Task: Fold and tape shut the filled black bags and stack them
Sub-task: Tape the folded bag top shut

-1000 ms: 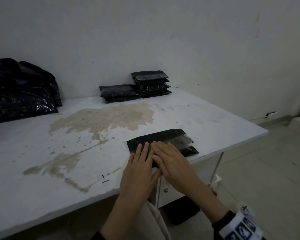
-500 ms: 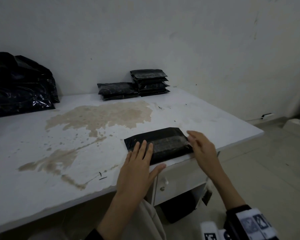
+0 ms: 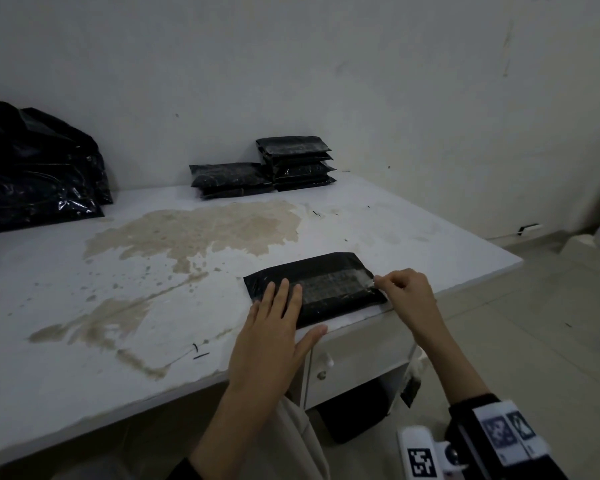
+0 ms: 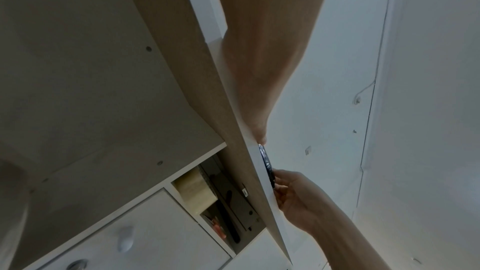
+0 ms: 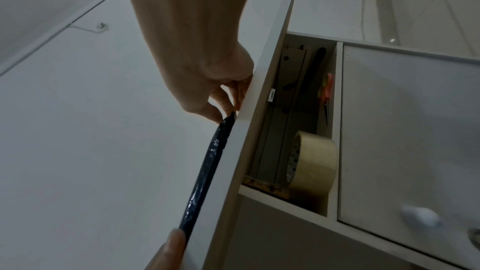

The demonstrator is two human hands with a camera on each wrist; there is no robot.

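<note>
1. Under the left hand (image 3: 271,336) lies a folded black bag (image 3: 329,271), flat on the white counter (image 3: 430,251) close to its near edge; a strip of clear tape (image 3: 336,284) runs along the bag's length.
2. That left hand is spread flat, its straight fingers pressing the bag's left end while the thumb rests on the counter edge.
3. At the bag's right end the right hand (image 3: 407,292) has its fingers curled, with the fingertips (image 3: 378,279) pinching the end of the tape at the bag's corner. The right wrist view shows the same fingertips (image 5: 228,108) meeting the thin edge of the bag (image 5: 205,171) at the counter's rim.
4. Far beyond both hands, against the wall, stand two stacks of finished bags: a taller stack (image 3: 297,162) and, just to its left and touching it, a lower stack (image 3: 231,178).
5. Well to the left of the left hand, also against the wall, sits a large crumpled black plastic sack (image 3: 39,168).
6. Below the counter, under the right hand, an open compartment holds a roll of tape (image 5: 311,163) and orange-handled scissors (image 5: 327,93).
</note>
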